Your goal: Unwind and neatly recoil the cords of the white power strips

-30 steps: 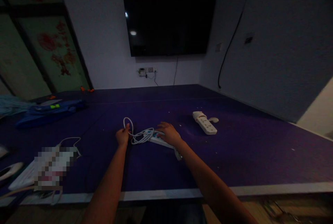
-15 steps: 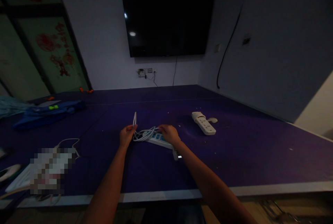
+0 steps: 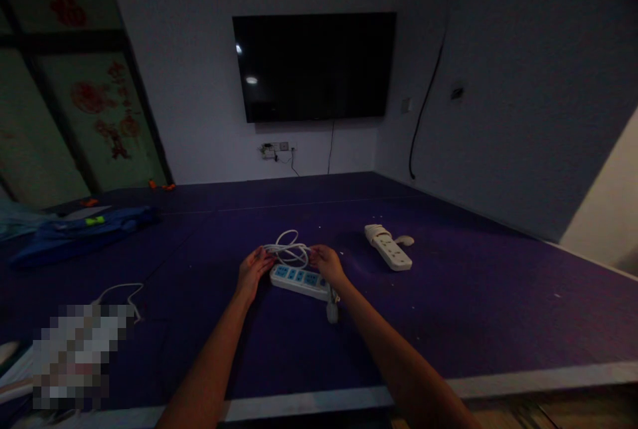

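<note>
A white power strip (image 3: 299,280) with blue sockets lies on the dark purple surface (image 3: 448,309) in front of me. Its white cord (image 3: 289,251) is gathered in loops just behind it. My left hand (image 3: 253,271) pinches the loops on the left side. My right hand (image 3: 325,263) grips the cord on the right side, above the strip's far end. The strip's plug (image 3: 331,310) lies beside my right forearm.
A second white power strip (image 3: 387,247) with wound cord lies to the right. Blue cloth (image 3: 80,231) lies far left; a white cable (image 3: 119,292) and a blurred white item sit near left. A black TV (image 3: 314,65) hangs on the wall above sockets.
My left hand moved right with the cord, bringing the loops together behind the strip. My right hand lifted off the strip and took the cord. The view tilted down.
</note>
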`<state>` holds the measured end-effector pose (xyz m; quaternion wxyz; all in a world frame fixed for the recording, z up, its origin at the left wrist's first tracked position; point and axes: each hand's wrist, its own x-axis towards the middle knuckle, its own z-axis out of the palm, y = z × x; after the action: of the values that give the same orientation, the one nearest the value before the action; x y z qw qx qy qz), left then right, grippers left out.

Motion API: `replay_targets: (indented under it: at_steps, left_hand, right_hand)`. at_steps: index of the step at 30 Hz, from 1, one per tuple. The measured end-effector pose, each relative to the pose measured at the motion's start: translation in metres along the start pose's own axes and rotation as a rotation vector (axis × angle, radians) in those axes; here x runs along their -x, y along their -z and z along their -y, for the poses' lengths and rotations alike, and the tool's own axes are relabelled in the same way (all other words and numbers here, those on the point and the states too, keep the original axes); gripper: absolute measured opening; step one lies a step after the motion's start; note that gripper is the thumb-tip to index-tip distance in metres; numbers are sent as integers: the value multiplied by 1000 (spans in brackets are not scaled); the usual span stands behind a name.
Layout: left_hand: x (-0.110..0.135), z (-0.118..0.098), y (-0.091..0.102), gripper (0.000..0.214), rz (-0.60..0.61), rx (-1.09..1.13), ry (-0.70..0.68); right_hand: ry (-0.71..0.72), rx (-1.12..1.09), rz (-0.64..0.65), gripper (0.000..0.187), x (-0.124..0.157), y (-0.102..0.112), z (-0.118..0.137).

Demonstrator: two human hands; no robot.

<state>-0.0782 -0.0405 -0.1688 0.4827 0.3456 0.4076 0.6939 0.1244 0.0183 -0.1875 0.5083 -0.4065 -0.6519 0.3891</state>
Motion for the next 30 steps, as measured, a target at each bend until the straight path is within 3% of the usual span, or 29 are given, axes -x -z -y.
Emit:
replay_targets:
  at_steps: [5,9,17,22,26,30]
  left_hand:
    - [-6,-2,-17,49,-10,82,-134]
    - [-12,-10,-33,59,-28,-68,-318]
    - [3,-2,-51,49,-89,-476,-676]
    - [18,2,-52,38,-102,-778,-981]
    - [28,5,-54,37,-80,-937,-1231]
    - [29,11,-56,48,-74,-1030,-1364]
  right_hand:
    - [-74,-177,-82,22,1,-4,4]
    - [-79,-149,-113,20,1,-1,9]
    - [80,284,-199,23,15,6,27]
    - [281,543,-358,49,25,5,45]
    - [507,551,-274,35,29,4,50]
    - [480,515,-287,26,30,-1,47]
